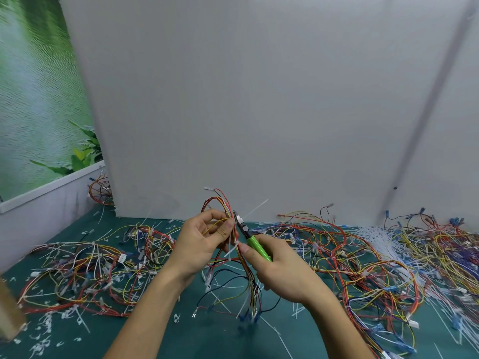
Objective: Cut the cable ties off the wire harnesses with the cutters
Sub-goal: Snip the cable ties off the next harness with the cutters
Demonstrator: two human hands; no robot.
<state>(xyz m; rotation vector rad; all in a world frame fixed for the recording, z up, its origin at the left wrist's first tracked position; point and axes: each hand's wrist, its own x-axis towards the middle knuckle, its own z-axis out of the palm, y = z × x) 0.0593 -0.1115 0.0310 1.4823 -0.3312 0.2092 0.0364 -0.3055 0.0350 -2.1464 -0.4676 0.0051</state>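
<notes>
My left hand (204,242) pinches a wire harness (220,206) of red, yellow and black wires and holds it up above the green mat. My right hand (277,265) grips green-handled cutters (255,246). Their dark jaws (238,220) point up and left, right against the bundle beside my left fingertips. A white cable tie (255,209) sticks out up and to the right from the bundle at the jaws. Another white tie (232,250) crosses the bundle lower down, between my two hands. The harness's lower ends with blue connectors (247,318) hang down to the mat.
Tangled harnesses lie piled on the left (85,278) and on the right (375,265) of the green mat (197,338). Cut white tie pieces (41,340) litter the mat. A bunch of white ties (375,235) lies at the back right. A grey wall panel (259,99) stands close behind.
</notes>
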